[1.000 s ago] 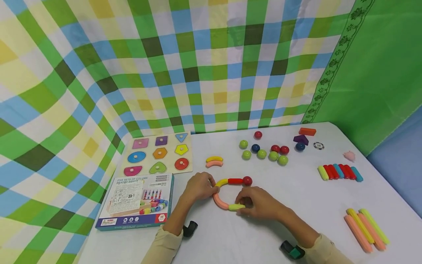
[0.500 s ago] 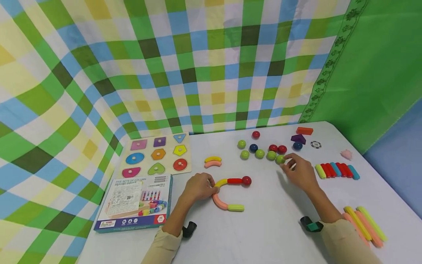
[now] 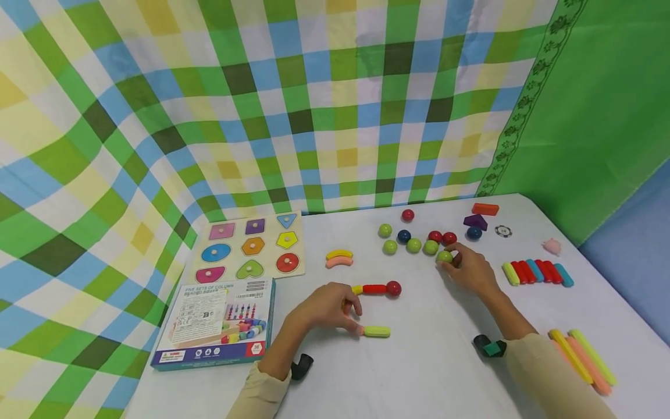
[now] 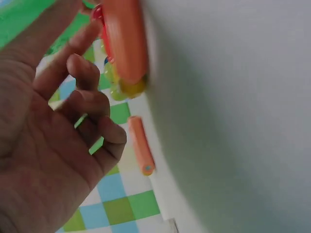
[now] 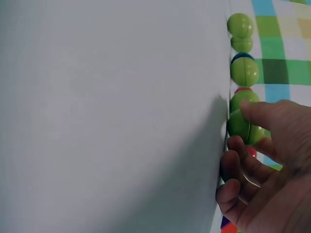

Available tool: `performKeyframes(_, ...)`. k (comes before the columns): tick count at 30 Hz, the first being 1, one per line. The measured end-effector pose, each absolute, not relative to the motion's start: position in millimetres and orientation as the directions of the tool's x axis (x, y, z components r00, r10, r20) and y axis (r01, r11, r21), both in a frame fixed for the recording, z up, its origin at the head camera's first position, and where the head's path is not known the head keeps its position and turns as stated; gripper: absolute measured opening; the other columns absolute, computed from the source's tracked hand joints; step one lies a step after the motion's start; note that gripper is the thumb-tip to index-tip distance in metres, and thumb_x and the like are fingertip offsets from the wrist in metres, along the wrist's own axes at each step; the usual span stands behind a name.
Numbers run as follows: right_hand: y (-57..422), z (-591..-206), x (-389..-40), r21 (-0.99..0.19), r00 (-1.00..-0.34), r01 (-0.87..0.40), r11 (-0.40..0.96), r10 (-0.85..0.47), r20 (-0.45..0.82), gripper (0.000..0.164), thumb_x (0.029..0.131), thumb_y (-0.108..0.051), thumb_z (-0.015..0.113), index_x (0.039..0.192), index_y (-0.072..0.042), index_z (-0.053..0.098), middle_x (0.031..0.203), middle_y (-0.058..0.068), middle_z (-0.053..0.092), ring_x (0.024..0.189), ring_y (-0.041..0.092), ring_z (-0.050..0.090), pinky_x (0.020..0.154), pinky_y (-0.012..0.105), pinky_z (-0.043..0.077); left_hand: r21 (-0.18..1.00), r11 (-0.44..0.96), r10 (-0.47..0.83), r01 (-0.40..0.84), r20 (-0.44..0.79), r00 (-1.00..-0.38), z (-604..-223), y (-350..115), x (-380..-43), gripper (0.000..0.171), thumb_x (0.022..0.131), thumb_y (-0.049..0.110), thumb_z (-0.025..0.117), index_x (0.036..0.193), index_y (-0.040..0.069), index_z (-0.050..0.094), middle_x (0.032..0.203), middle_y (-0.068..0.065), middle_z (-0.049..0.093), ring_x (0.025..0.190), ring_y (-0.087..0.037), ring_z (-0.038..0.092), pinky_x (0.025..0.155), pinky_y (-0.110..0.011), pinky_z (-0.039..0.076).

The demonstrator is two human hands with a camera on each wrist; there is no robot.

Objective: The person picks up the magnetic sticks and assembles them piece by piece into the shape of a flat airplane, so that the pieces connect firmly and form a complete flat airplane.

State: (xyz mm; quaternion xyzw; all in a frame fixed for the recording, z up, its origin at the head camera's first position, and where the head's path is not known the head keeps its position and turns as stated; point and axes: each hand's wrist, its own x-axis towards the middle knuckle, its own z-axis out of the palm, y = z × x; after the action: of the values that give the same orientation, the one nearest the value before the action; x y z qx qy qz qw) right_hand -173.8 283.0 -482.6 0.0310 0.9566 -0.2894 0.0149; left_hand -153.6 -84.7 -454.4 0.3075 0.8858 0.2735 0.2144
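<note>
Near the table's middle, my left hand (image 3: 331,307) hovers over a C-shaped row of wooden pieces, hiding part of it. Its thumb is at the end of the salmon curved piece (image 4: 127,43), beside a straight lime piece (image 3: 377,331). In the left wrist view the fingers are loosely bent, with nothing visible between them. The row's other arm shows a yellow curved piece (image 3: 357,290), a red straight piece (image 3: 374,288) and a red bead (image 3: 394,288). Further right, my right hand (image 3: 469,269) pinches a green bead (image 3: 444,257) between thumb and fingers.
Several loose beads (image 3: 413,245) lie behind the right hand. A shape puzzle board (image 3: 269,265) and a boxed toy (image 3: 211,323) stand left. Yellow and salmon curved pieces (image 3: 339,262) lie behind the row. Short sticks (image 3: 536,272) and long sticks (image 3: 591,361) lie right.
My right hand left the lime piece, moved to the back right and took hold of a green bead, now slightly nearer me. My left hand shifted right and spread over the curved pieces.
</note>
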Motion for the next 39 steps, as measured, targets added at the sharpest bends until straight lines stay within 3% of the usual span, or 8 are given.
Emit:
performKeyframes(3, 280, -485, -164, -0.599, -0.998, 0.049, 0.799, 0.015, -0.063, 0.044, 0.089, -0.031, 0.067, 0.124, -0.009, 0.051, 0.088, 0.009, 0.058, 0.075, 0.024, 0.052, 0.06, 0.031, 0.046, 0.625, 0.645, 0.697, 0.44, -0.244, -0.674, -458, -83, -152, 0.024, 0.068, 0.04, 0.085, 0.085, 0.029, 0.071, 0.076, 0.012, 0.059, 0.072, -0.006, 0.052, 0.062, -0.022, 0.043)
performKeyframes(9, 266, -486, -139, -0.705, -0.987, -0.068, 0.705, -0.152, -0.057, 0.038, 0.086, -0.03, 0.07, 0.115, -0.012, 0.055, 0.083, 0.003, 0.057, 0.073, 0.02, 0.052, 0.059, 0.027, 0.047, 0.603, 0.678, 0.676, 0.421, -0.287, -0.678, -460, -82, -149, 0.022, 0.068, 0.035, 0.086, 0.084, 0.029, 0.072, 0.076, 0.016, 0.061, 0.075, -0.006, 0.052, 0.064, -0.023, 0.044)
performKeyframes(15, 238, -483, -110, -0.788, -0.927, -0.186, 0.587, -0.372, -0.058, 0.032, 0.085, -0.029, 0.072, 0.108, -0.015, 0.056, 0.076, -0.001, 0.056, 0.069, 0.014, 0.053, 0.058, 0.024, 0.045, 0.612, 0.667, 0.681, 0.425, -0.271, -0.68, -462, -83, -151, 0.018, 0.071, 0.031, 0.085, 0.084, 0.028, 0.073, 0.074, 0.017, 0.06, 0.075, -0.007, 0.052, 0.064, -0.023, 0.044)
performKeyframes(20, 215, -482, -93, -0.806, -0.871, -0.212, 0.553, -0.481, -0.101, 0.032, 0.084, -0.035, 0.072, 0.107, -0.02, 0.057, 0.073, -0.003, 0.056, 0.066, 0.01, 0.052, 0.057, 0.023, 0.045, 0.638, 0.639, 0.697, 0.429, -0.245, -0.674, -462, -85, -152, 0.018, 0.071, 0.031, 0.084, 0.084, 0.029, 0.073, 0.075, 0.015, 0.06, 0.075, -0.007, 0.052, 0.064, -0.023, 0.045)
performKeyframes(28, 193, -483, -89, -0.81, -0.835, -0.248, 0.531, -0.541, -0.099, 0.031, 0.084, -0.037, 0.072, 0.107, -0.024, 0.056, 0.072, -0.004, 0.057, 0.061, 0.006, 0.05, 0.055, 0.022, 0.044, 0.639, 0.637, 0.695, 0.431, -0.235, -0.679, -463, -84, -152, 0.018, 0.071, 0.033, 0.084, 0.083, 0.027, 0.072, 0.073, 0.015, 0.059, 0.073, -0.006, 0.052, 0.062, -0.022, 0.045)
performKeyframes(39, 183, -483, -100, -0.787, -0.85, -0.26, 0.56, -0.52, -0.09, 0.033, 0.085, -0.035, 0.071, 0.113, -0.024, 0.057, 0.08, -0.004, 0.058, 0.067, 0.01, 0.053, 0.059, 0.024, 0.046, 0.599, 0.668, 0.675, 0.441, -0.238, -0.698, -459, -88, -154, 0.018, 0.071, 0.033, 0.084, 0.081, 0.027, 0.071, 0.068, 0.016, 0.059, 0.067, -0.006, 0.051, 0.06, -0.021, 0.043)
